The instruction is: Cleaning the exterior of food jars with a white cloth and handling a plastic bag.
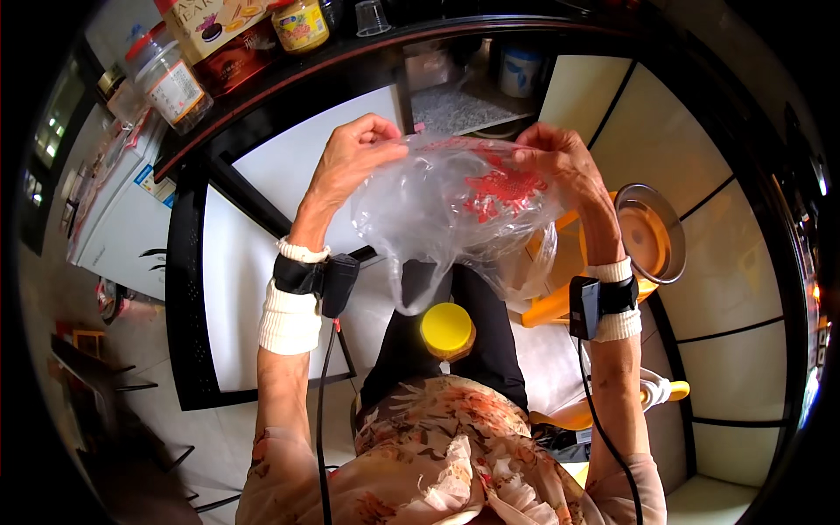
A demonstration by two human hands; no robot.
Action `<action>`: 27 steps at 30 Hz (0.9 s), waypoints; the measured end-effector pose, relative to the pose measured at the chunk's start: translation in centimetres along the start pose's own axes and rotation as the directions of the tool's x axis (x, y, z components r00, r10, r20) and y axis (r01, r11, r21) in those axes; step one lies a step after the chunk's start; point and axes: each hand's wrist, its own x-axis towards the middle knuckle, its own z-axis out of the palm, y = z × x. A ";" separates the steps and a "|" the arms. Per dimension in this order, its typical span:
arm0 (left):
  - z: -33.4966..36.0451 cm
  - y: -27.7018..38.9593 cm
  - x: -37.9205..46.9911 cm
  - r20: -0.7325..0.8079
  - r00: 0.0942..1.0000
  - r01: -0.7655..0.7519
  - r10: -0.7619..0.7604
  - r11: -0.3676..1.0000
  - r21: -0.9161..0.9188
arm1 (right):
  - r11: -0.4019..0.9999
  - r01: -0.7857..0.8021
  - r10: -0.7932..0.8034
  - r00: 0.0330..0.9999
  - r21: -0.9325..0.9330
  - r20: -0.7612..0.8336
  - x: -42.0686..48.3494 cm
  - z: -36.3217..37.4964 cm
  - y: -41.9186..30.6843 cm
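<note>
A clear plastic bag (420, 197) with a red printed pattern is stretched between both hands, its handles hanging down. My left hand (357, 157) pinches the bag's upper edge at one side, thumb against fingers. The opposite end of that edge is held by my right hand (558, 157), near the red print. Below the bag, a jar with a yellow lid (446, 327) rests between my thighs, lid facing up. I cannot tell what the jar holds. Both wrists wear white cuffs with black strapped devices and cables.
An orange stool (551, 307) carrying a metal bowl (651, 233) stands at the right. Ahead is a dark counter edge (275, 82) with a plastic jar (172, 85), boxes, a yellow-labelled jar (300, 26) and a clear cup (372, 18). An open cabinet shelf (459, 111) lies beneath it.
</note>
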 end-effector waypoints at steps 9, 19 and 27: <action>0.7 1.2 0.5 -0.123 0.986 0.060 -0.115 0.921 -0.385 | 0.981 0.162 -0.191 0.910 -0.110 -0.367 -0.6 -0.3 -0.9; 4.6 0.3 0.7 -0.362 0.918 -0.108 -0.161 0.777 -0.620 | 0.922 0.035 -0.186 0.914 -0.384 -0.361 -8.0 3.1 0.0; 6.8 -0.9 -0.4 -0.308 0.905 -0.065 -0.294 0.618 -0.783 | 0.994 -0.013 -0.019 0.956 -0.106 -0.292 -7.3 6.6 4.6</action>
